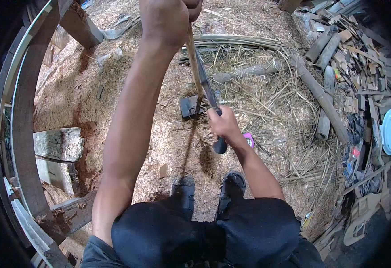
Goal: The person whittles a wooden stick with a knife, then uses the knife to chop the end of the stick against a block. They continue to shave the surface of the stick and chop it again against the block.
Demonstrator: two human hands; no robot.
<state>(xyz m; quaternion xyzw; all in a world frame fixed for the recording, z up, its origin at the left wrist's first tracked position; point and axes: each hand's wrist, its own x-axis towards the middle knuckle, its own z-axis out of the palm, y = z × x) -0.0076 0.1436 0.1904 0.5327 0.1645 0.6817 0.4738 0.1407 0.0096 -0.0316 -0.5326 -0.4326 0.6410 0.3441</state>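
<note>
My left hand (168,20) is raised at the top of the view, fingers wrapped round a slim bamboo strip (193,62). The strip runs down from the fist, and its lower end reaches beside a small dark block (188,107) on the ground. In my right hand (225,123) is the black handle of a long machete (210,92). Its blade points up and away, lying close along the right side of the strip. Just right of that hand lies a pink tape measure (249,140), partly hidden by the wrist.
Wood shavings cover the ground around my shoes (184,192). Long thin strips (240,42) and a bamboo pole (319,95) lie ahead and right. Offcuts (354,53) are heaped at the far right, near a light blue lid (389,132). Timber framing (30,116) stands left.
</note>
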